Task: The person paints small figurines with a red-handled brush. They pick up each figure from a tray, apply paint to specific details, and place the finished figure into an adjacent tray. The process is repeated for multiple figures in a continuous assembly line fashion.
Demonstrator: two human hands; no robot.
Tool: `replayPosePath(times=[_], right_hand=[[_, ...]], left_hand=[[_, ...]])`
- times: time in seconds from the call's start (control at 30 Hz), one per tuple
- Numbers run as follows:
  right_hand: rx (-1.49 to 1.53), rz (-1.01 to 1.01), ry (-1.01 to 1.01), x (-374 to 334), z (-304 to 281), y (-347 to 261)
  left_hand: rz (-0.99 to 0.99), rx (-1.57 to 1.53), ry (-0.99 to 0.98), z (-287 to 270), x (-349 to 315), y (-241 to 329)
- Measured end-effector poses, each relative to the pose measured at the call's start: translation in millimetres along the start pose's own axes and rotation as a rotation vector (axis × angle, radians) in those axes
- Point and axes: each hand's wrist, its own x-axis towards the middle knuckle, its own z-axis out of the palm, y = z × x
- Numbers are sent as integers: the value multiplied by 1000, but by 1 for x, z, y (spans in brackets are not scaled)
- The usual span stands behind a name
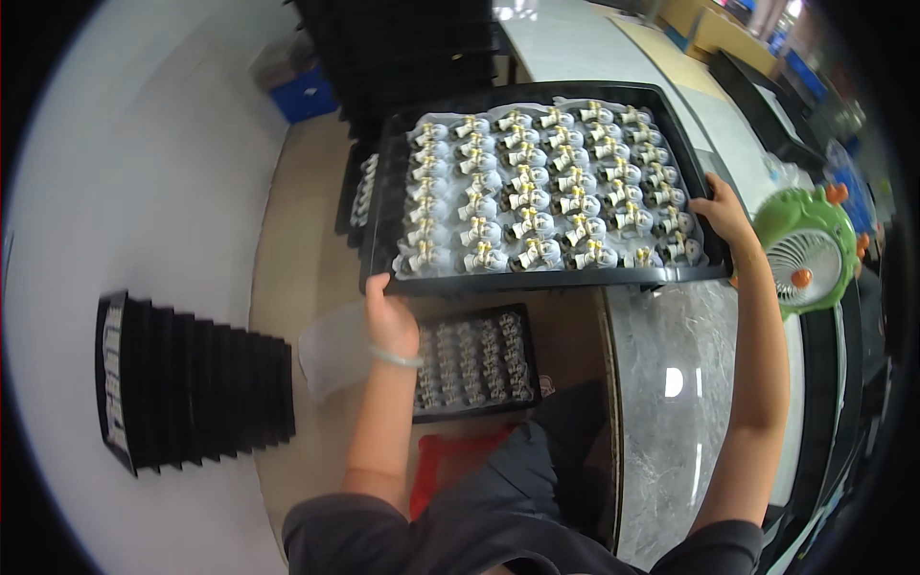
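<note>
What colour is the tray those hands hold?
The held tray is black; the head view shows it best.

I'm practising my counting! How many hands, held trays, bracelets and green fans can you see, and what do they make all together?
Left hand and right hand: 2
Held tray: 1
Bracelet: 1
Green fan: 1
Total: 5

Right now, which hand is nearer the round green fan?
Right hand, on the right edge of the black rectangular tray, just left of the fan; the left hand holds the tray's near left corner, farther away.
</note>
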Motion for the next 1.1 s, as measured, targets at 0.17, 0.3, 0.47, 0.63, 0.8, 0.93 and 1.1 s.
replayPosePath(times=[0.17,0.3,0.47,0.63,0.8,0.93,1.1], right_hand=[[-83,22,40,-17,59,-33],[-232,26,-108,-12,155,-98],[-145,93,-195,18,276,-55],[-18,288,-188,20,342,-24],[122,335,-238,28,340,23],[183,397,-58,50,347,56],[284,330,23,103,360,76]], left_hand=[[0,-5,96,-24,6,24],[76,38,85,-148,75,90],[207,116,224,-134,86,164],[202,167,273,-177,125,167],[97,179,187,-201,173,121],[32,178,88,-189,218,80],[137,270,229,-160,268,-3]])
